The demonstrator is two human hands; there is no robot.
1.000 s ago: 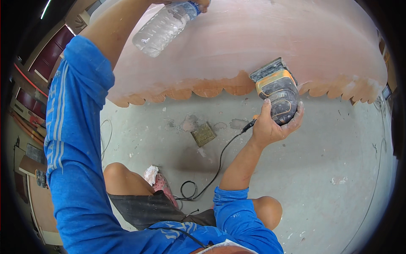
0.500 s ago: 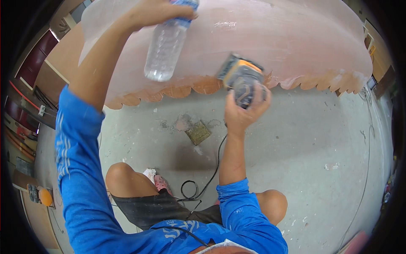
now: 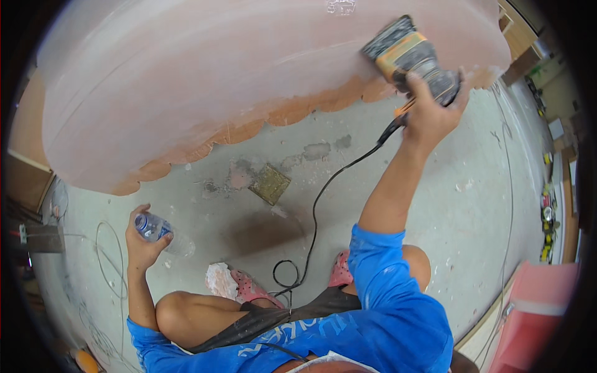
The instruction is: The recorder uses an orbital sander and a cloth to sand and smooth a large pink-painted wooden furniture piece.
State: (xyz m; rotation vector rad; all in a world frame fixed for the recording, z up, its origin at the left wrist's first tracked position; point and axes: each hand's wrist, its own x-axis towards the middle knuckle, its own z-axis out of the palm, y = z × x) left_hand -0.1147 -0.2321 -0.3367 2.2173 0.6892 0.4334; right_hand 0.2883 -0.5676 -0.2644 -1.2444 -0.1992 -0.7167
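My right hand (image 3: 432,117) is wrapped round the dusty body of an electric sander (image 3: 418,57). The sander's flat pad end lies against or just over a large pale pink curved panel (image 3: 205,81), which has a ragged brown lower edge. From the tool a black cord (image 3: 315,208) runs down to a loop between my feet. At the left, my left hand (image 3: 142,250) grips a clear plastic water bottle (image 3: 180,244) near its neck. The bottle is tilted, held low over the floor; no cap shows on its mouth.
A greenish-brown square pad (image 3: 270,184) lies on the grey floor (image 3: 448,180) amid dark stains. White crumpled stuff (image 3: 221,281) sits by my pink clog (image 3: 250,288). Thin cables trail along both sides. A pink case-like object (image 3: 535,317) stands at lower right.
My left hand has come down from over the panel to the lower left, carrying the bottle. The sander in my right hand has moved up and right. The view has shifted and turned.
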